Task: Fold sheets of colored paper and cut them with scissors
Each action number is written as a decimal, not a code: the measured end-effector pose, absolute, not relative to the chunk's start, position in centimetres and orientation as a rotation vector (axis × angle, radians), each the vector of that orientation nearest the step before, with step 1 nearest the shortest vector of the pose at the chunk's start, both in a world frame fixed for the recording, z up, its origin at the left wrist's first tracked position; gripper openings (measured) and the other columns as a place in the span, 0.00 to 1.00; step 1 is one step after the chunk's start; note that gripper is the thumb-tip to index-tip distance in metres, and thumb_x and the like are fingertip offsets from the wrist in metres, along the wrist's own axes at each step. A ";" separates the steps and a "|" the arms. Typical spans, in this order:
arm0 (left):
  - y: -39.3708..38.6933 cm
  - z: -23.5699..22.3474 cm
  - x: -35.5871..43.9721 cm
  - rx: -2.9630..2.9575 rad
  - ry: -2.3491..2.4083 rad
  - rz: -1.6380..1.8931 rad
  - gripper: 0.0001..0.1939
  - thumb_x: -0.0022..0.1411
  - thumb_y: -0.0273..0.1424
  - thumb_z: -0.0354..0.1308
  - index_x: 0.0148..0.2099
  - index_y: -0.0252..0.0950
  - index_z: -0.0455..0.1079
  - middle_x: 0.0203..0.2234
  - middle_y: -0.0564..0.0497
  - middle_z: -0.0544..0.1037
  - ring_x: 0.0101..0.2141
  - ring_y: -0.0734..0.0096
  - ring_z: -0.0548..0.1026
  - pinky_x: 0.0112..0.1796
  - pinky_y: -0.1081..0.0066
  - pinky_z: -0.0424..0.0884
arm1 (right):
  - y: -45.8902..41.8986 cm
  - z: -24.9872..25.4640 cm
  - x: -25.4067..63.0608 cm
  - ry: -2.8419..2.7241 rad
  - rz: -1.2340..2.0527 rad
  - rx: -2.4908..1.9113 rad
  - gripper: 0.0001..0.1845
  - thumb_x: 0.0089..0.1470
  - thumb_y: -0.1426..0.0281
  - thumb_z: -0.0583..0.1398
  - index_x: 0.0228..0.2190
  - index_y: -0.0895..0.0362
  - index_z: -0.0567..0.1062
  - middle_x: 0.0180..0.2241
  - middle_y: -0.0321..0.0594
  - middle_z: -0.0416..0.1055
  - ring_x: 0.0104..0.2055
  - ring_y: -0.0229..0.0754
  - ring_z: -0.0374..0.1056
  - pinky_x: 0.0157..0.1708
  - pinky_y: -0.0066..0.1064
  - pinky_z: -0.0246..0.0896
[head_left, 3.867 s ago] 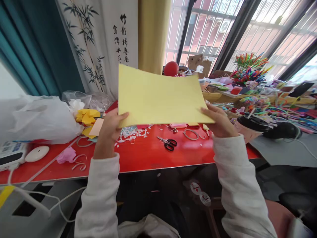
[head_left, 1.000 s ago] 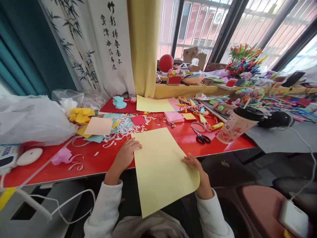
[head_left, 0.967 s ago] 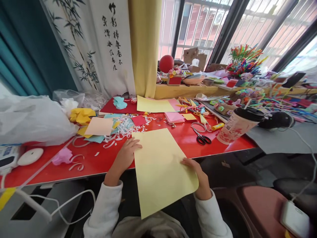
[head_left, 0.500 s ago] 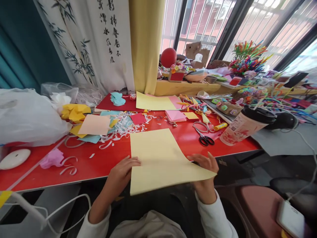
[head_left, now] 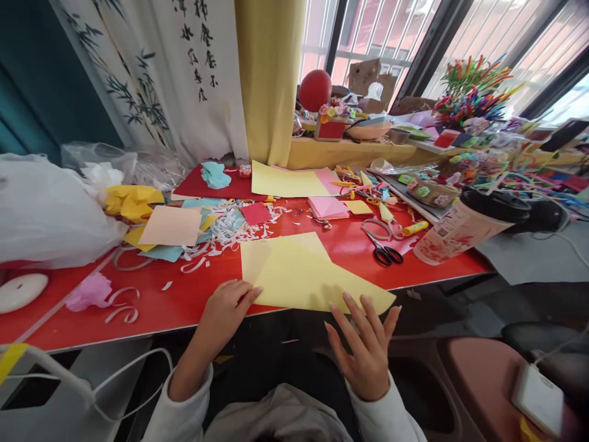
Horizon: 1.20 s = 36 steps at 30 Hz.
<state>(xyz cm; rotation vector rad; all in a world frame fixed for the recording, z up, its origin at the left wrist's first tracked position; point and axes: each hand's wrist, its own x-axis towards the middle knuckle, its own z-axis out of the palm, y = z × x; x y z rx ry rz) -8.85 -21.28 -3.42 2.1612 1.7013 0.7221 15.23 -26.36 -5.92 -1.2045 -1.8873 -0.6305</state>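
Observation:
A pale yellow sheet of paper [head_left: 294,270] lies at the table's front edge, its near part folded over onto itself. The folded part juts as a point to the right, past the edge. My left hand [head_left: 230,313] grips the lower left corner, with the thumb on top and the fingers curled together. At the lower right, my right hand [head_left: 363,350] is open with its fingers spread, the fingertips near or on the paper's near edge; contact is hard to tell. To the right lie black-handled scissors [head_left: 387,254].
A lidded paper cup [head_left: 460,230] leans beyond the scissors. White paper shreds [head_left: 223,233] and a peach square [head_left: 170,225] lie left, near a white plastic bag [head_left: 50,215]. Pink note paper [head_left: 327,207] sits behind the sheet. A power bank [head_left: 538,396] is on a seat.
The near flap of the yellow sheet has gone up and over, away from me. My right hand has let go of it and spread its fingers. My left hand keeps to the left edge.

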 end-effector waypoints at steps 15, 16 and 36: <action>-20.3 -3.0 -6.4 2.833 1.023 0.599 0.22 0.60 0.16 0.41 0.43 0.43 0.71 0.49 0.55 0.72 0.56 0.67 0.60 0.56 0.57 0.53 | -28.6 -7.5 22.4 -1.867 -0.359 -1.152 0.19 0.48 0.83 0.57 0.40 0.53 0.72 0.34 0.41 0.70 0.36 0.45 0.67 0.35 0.39 0.63; -20.1 -2.4 -6.0 2.905 0.994 0.630 0.20 0.60 0.17 0.42 0.42 0.42 0.71 0.48 0.55 0.72 0.56 0.66 0.60 0.57 0.57 0.52 | -29.0 -7.9 22.3 -1.826 -0.379 -1.147 0.21 0.47 0.83 0.57 0.41 0.52 0.73 0.34 0.41 0.70 0.35 0.45 0.67 0.33 0.38 0.63; -19.4 -4.2 -13.3 2.658 1.459 0.450 0.23 0.61 0.21 0.39 0.53 0.41 0.65 0.57 0.50 0.63 0.58 0.65 0.56 0.56 0.55 0.54 | -24.0 -7.9 14.8 -2.124 -0.264 -1.076 0.18 0.53 0.72 0.58 0.48 0.54 0.68 0.47 0.44 0.70 0.53 0.48 0.62 0.53 0.46 0.54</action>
